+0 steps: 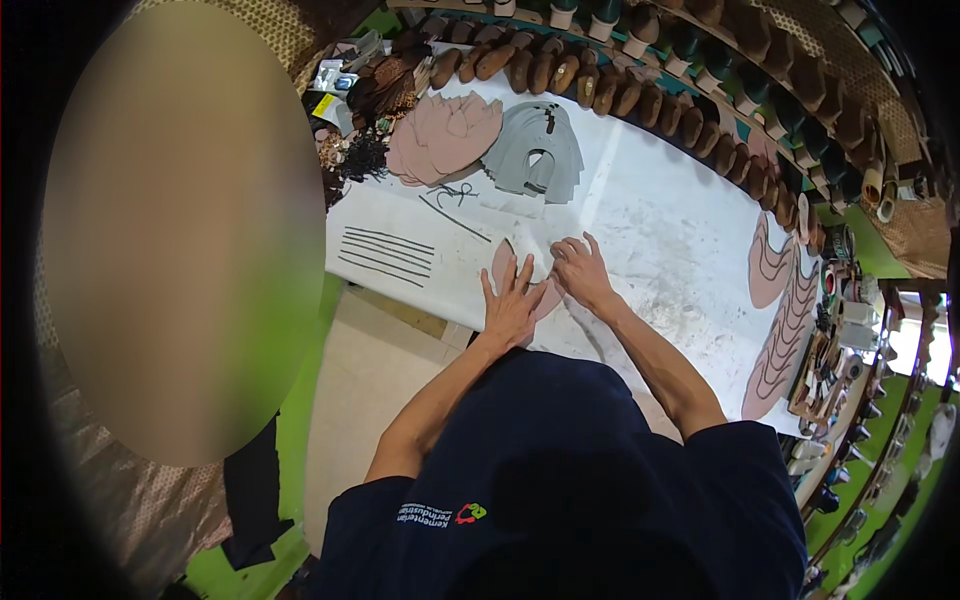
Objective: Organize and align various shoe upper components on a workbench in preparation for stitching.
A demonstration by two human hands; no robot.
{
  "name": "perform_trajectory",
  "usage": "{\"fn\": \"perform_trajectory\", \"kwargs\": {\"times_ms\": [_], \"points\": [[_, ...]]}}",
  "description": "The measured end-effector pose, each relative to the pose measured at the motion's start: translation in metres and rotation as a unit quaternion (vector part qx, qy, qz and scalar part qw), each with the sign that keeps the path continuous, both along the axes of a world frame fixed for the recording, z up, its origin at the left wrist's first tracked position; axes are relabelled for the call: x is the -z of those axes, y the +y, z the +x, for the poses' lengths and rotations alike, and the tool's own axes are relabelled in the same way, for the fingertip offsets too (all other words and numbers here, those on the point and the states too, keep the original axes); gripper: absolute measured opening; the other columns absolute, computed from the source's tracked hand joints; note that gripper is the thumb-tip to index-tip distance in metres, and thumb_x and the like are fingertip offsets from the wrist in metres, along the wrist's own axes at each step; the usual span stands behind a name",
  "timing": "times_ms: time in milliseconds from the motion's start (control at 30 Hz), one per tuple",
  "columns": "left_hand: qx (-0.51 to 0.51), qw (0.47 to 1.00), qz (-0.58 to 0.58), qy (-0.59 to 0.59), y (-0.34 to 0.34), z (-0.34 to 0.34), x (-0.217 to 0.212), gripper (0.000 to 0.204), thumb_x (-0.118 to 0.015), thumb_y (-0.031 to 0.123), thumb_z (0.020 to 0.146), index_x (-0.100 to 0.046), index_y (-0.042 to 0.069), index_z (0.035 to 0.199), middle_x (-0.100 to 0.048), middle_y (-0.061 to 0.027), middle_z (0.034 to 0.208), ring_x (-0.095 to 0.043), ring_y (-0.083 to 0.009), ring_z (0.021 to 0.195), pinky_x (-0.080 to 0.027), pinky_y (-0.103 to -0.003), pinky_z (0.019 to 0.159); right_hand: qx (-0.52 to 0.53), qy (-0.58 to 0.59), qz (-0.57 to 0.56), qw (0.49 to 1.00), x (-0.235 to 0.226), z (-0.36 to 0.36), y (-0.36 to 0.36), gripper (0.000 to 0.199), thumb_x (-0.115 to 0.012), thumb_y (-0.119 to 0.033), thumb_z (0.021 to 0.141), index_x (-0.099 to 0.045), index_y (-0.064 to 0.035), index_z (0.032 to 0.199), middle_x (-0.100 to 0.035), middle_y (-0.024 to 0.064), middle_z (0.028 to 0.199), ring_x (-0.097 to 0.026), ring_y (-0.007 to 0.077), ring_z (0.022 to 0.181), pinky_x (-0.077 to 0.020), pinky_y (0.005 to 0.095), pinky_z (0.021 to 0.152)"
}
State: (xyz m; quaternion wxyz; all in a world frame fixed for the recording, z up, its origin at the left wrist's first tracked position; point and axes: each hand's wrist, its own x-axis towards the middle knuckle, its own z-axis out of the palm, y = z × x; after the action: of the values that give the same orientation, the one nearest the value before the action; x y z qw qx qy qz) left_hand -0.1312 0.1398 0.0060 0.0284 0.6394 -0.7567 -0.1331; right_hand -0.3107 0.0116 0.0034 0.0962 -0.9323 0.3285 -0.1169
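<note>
A curved pink shoe-upper piece (503, 260) lies on the white table in front of me, partly covered by my hands. My left hand (512, 308) rests on it with fingers spread, pressing it flat. Just to the right, my right hand (582, 272) has its fingers bent and drawn together at the piece's edge; whatever they pinch is hidden or too small to make out. Left of my hands, several thin dark strips (388, 252) lie in a row. Farther back are a loose dark strip (455, 218) and a small tangle of dark cord (455, 193).
A stack of pink pieces (440, 140) and fanned grey pieces (535, 160) sit at the back. Overlapping pink pieces with dark curved edges (785, 340) line the right side. Brown shoe lasts (630, 97) edge the white table (660, 190); tools and jars (835, 330) crowd its right end.
</note>
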Motion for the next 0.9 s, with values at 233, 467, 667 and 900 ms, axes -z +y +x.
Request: {"fn": "perform_trajectory", "kwargs": {"times_ms": [233,467,667,900], "points": [[0.008,1.0,0.011,-0.009,-0.003,0.0,-0.001,0.068,-0.072,0.026,0.086,-0.055,0.03,0.152,-0.011,-0.0101,0.178,-0.009,-0.038,0.163,-0.008,-0.083,0.116,0.003,0.044,-0.008,0.999,0.002,0.003,0.0,0.009,-0.074,-0.021,0.087,-0.076,-0.0137,0.092,-0.066,-0.0014,0.122,-0.055,0.0211,0.13,-0.0291,0.0592,0.123],[0.005,1.0,-0.003,0.008,-0.002,-0.001,-0.001,0.068,-0.071,0.025,0.087,-0.054,0.029,0.153,-0.012,-0.0102,0.178,-0.01,-0.0367,0.163,-0.008,-0.083,0.116,0.015,0.058,-0.027,0.998,0.0,0.003,0.005,0.009,-0.074,-0.021,0.086,-0.077,-0.0142,0.091,-0.066,-0.0007,0.121,-0.057,0.022,0.128,-0.0285,0.0602,0.123],[-0.018,0.998,-0.013,0.059,0.001,-0.003,-0.004,0.059,-0.069,0.016,0.087,-0.061,0.024,0.145,-0.016,-0.0111,0.177,-0.012,-0.0376,0.163,-0.01,-0.083,0.116,0.122,-0.082,0.057,0.988,-0.013,-0.009,0.015,0.02,-0.076,-0.03,0.089,-0.075,-0.01,0.09,-0.067,0.0068,0.124,-0.058,0.0275,0.126,-0.0328,0.0589,0.119],[-0.025,0.999,-0.008,0.046,0.0,-0.005,-0.002,0.078,-0.073,0.018,0.084,-0.049,0.03,0.157,-0.01,-0.0129,0.178,-0.009,-0.0399,0.163,-0.008,-0.084,0.114,0.161,-0.126,0.078,0.976,-0.009,-0.029,0.035,0.028,-0.078,-0.034,0.089,-0.077,-0.0089,0.102,-0.066,0.0099,0.134,-0.056,0.0314,0.129,-0.0388,0.0482,0.114]]}}
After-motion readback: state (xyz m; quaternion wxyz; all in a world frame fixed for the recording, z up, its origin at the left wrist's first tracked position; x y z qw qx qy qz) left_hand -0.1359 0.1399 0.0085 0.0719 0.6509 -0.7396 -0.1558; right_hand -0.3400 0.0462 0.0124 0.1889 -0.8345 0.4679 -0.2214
